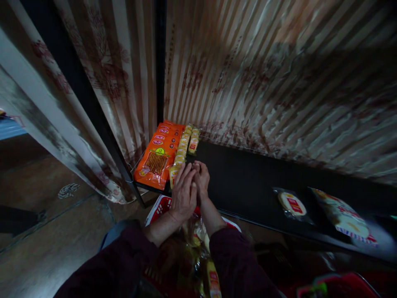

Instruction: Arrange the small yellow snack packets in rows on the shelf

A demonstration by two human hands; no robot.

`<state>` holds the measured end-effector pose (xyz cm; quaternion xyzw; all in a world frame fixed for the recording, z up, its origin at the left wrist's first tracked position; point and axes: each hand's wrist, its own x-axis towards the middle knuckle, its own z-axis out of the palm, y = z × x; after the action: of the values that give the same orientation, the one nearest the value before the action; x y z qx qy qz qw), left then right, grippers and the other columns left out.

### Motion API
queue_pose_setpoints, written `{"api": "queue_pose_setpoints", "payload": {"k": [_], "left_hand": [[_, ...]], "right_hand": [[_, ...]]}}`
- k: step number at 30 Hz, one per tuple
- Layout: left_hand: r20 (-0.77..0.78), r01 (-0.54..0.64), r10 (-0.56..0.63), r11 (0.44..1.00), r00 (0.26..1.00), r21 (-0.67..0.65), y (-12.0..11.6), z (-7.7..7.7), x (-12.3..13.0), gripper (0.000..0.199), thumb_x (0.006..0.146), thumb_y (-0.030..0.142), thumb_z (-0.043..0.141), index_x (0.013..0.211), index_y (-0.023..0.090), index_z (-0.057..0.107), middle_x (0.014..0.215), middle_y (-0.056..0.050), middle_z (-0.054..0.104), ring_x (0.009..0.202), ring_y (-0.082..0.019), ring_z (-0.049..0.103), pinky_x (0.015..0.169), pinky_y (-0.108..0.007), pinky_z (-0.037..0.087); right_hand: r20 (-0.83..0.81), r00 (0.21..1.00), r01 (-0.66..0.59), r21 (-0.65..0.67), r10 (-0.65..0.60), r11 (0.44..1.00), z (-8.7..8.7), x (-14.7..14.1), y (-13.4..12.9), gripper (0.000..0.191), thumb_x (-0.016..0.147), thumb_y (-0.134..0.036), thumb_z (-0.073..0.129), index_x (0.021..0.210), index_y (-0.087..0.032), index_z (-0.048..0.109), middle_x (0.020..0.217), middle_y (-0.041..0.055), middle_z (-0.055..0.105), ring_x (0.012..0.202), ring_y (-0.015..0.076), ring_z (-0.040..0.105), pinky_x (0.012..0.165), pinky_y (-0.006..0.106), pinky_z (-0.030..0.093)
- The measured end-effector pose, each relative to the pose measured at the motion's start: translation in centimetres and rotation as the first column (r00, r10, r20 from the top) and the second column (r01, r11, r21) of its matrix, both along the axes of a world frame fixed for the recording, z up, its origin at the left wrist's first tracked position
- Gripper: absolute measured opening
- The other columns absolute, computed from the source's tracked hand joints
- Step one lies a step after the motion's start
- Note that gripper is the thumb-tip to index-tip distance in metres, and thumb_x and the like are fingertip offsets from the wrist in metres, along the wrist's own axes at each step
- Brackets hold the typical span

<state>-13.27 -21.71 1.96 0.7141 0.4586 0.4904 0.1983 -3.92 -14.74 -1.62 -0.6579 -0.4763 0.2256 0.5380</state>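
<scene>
Shelf [248, 182]: dark, curtain [248, 82] behind
Cake packs [182, 145]: rowed beside orange bags [156, 159]
Left hand [182, 194], right hand [202, 178]: together at their near end; grip, I can't tell
Lining up: in hand, I judge; next wants gentle pressure

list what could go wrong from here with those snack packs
The left hand and right hand are close to the near end of the yellow packs, so a nudge might knock the row askew.

The front orange pack lies near the shelf edge; a bump could push it off, perhaps toward the red basket.
</scene>
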Motion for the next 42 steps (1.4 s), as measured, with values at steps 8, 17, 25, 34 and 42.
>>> {"api": "queue_pose_setpoints", "payload": {"k": [8, 17, 25, 34, 42], "left_hand": [[0.083, -0.340, 0.341, 0.940, 0.936, -0.020, 1.7, -2.7, -2.3, 0.055, 0.096, 0.034, 0.029, 0.143, 0.007, 0.028, 0.150, -0.023, 0.031, 0.144, -0.025, 0.021, 0.117, -0.050, 0.021], [-0.019, -0.247, 0.247, 0.969, 0.969, 0.005, 3.5, -3.0, -2.1, 0.057, 0.095, 0.031, 0.025, 0.147, 0.008, 0.022, 0.149, -0.018, 0.037, 0.144, -0.021, 0.023, 0.118, -0.043, 0.021], [-0.022, -0.289, 0.288, 0.957, 0.957, -0.034, 4.0, -3.2, -2.4, 0.056, 0.095, 0.031, 0.025, 0.145, 0.008, 0.029, 0.149, -0.019, 0.037, 0.142, -0.024, 0.028, 0.116, -0.044, 0.024], [-0.101, -0.306, 0.303, 0.952, 0.948, -0.016, 3.7, -3.0, -2.3, 0.057, 0.095, 0.032, 0.027, 0.146, 0.007, 0.024, 0.149, -0.021, 0.036, 0.142, -0.025, 0.027, 0.115, -0.047, 0.025], [-0.187, -0.352, 0.356, 0.934, 0.916, 0.052, 3.4, -2.6, -2.0, 0.058, 0.095, 0.032, 0.030, 0.145, 0.003, 0.024, 0.147, -0.023, 0.037, 0.141, -0.028, 0.029, 0.114, -0.047, 0.027]], "right_hand": [[-0.093, 0.996, 0.003, 0.016, -0.001, 1.000, 0.9, -3.4, -1.1, 0.055, 0.090, -0.051, 0.028, 0.113, -0.013, 0.062, 0.122, 0.0155, 0.063, 0.115, 0.0229, 0.056, 0.103, 0.040, 0.039], [-0.201, 0.973, -0.104, 0.058, 0.114, 0.993, 1.0, -4.5, -0.6, 0.064, 0.092, -0.058, 0.021, 0.123, -0.017, 0.058, 0.130, 0.0109, 0.060, 0.122, 0.0193, 0.053, 0.108, 0.038, 0.035], [-0.254, 0.948, -0.188, 0.042, 0.193, 0.981, 0.8, -4.8, 0.3, 0.068, 0.091, -0.063, 0.019, 0.133, -0.020, 0.051, 0.136, 0.0083, 0.055, 0.125, 0.0188, 0.050, 0.106, 0.038, 0.038], [-0.273, 0.947, -0.162, 0.057, 0.171, 0.985, 1.1, -4.4, 0.7, 0.072, 0.091, -0.063, 0.021, 0.136, -0.014, 0.048, 0.142, 0.0121, 0.049, 0.133, 0.0202, 0.043, 0.113, 0.040, 0.029], [-0.298, 0.948, -0.120, -0.005, 0.113, 0.993, 1.9, -3.7, 2.6, 0.073, 0.089, -0.065, 0.022, 0.138, -0.017, 0.047, 0.144, 0.0089, 0.047, 0.137, 0.0199, 0.038, 0.116, 0.038, 0.024]]}}
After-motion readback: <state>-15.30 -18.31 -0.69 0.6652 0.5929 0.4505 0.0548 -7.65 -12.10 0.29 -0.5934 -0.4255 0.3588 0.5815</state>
